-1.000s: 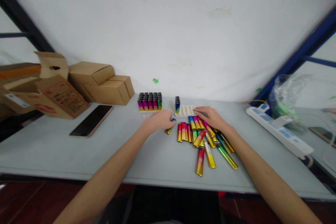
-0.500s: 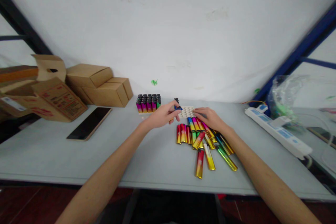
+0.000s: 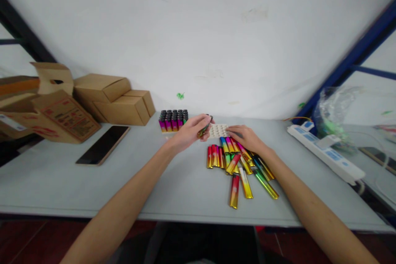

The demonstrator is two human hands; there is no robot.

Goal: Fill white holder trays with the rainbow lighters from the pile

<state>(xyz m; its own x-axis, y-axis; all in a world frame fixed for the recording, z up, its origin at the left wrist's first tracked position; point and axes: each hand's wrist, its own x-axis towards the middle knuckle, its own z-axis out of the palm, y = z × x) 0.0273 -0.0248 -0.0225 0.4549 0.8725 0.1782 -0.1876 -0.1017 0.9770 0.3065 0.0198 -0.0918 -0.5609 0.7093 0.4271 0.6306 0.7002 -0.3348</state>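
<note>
boxes (image 3: 111,99) left | lighters (image 3: 238,165) centre | power strip (image 3: 324,152) right

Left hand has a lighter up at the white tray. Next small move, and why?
Probably stand it upright in an open tray hole. The left hand holds a lighter tilted beside the white tray, which shows empty holes; the right hand rests at the tray.

A stained white wall (image 3: 198,41) rises behind a pale grey table (image 3: 62,185), blue frame (image 3: 349,62) right.
</note>
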